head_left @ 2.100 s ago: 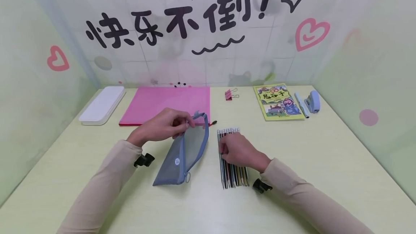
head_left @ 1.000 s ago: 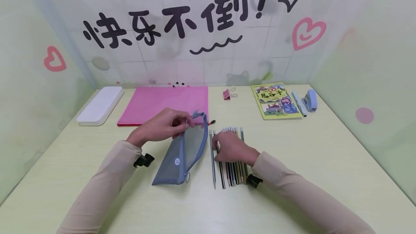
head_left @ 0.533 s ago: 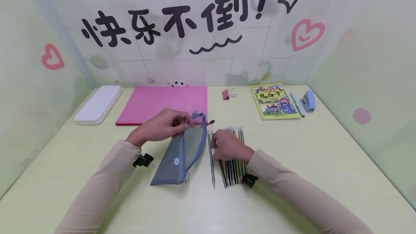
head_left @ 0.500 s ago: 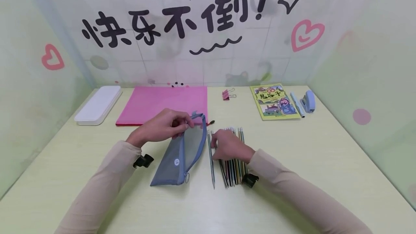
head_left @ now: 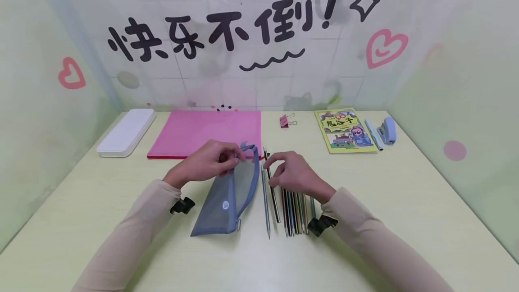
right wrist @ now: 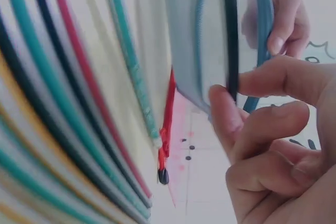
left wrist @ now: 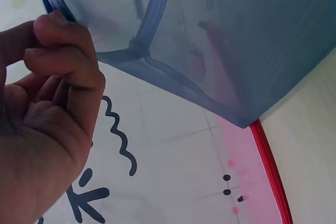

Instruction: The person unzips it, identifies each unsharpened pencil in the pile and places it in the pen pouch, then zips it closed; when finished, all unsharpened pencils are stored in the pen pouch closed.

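Fingers of right hand pinching one dark pencil; left hand gripping one mesh pouch.

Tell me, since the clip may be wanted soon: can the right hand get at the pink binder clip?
Probably yes. The right hand pinches a dark pencil, but bare table lies between it and the binder clip.

From the head view my right hand covers the upper ends of most pencils, so I cannot count them. The right wrist view blurs them into coloured streaks cut off at the edges. In the left wrist view the mesh pouch runs off the frame. The booklet's print is too small to read.
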`<action>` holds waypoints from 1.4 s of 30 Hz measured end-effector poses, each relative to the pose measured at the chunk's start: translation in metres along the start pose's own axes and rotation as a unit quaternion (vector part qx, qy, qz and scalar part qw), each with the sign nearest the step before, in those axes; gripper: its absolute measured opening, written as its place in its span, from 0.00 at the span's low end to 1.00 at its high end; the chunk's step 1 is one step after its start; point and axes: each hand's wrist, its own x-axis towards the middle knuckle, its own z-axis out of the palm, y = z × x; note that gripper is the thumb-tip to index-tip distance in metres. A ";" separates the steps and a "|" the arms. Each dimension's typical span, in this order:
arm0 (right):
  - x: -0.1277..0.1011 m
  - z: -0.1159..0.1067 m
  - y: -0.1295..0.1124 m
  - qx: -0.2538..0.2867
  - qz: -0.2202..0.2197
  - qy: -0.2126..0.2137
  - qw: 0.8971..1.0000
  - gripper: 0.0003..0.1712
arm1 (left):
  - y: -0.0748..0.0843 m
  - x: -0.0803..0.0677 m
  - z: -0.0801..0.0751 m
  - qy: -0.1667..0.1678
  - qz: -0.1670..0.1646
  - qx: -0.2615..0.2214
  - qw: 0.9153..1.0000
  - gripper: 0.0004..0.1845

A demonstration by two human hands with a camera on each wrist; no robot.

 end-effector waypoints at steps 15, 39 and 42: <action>0.011 0.020 -0.009 0.126 -0.045 0.133 0.982 0.20 | 0.001 0.005 0.013 0.033 -0.004 -0.009 0.999 0.11; -0.004 0.038 -0.013 0.130 -0.072 0.088 0.985 0.20 | 0.006 0.014 0.033 0.113 -0.002 -0.050 0.992 0.12; -0.004 0.035 -0.014 0.112 -0.077 0.070 0.988 0.20 | 0.008 0.014 0.034 0.107 0.005 -0.047 0.993 0.13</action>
